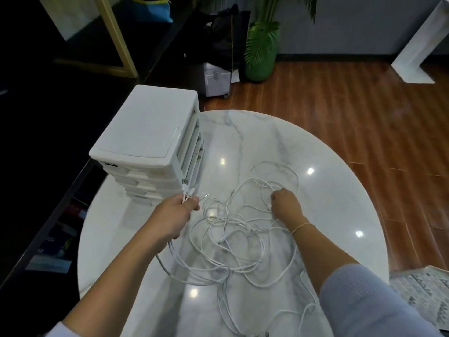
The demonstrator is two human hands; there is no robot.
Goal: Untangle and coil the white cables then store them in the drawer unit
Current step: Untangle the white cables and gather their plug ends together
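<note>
A tangle of thin white cables (233,234) lies in loose loops across the middle of the round marble table (340,215). My left hand (171,215) grips a bunch of cable ends, whose plugs (185,188) stick up out of my fist just in front of the drawer unit. My right hand (286,203) is curled round a strand at the far right of the tangle. The white drawer unit (148,132) stands at the table's left edge, its stacked drawers facing me and to the right.
A dark cabinet and shelves (36,166) run along the left of the table. Wooden floor (364,117) lies beyond it, with a potted plant (260,49) and a small grey box (216,79) at the back. A patterned rug (422,288) shows at lower right.
</note>
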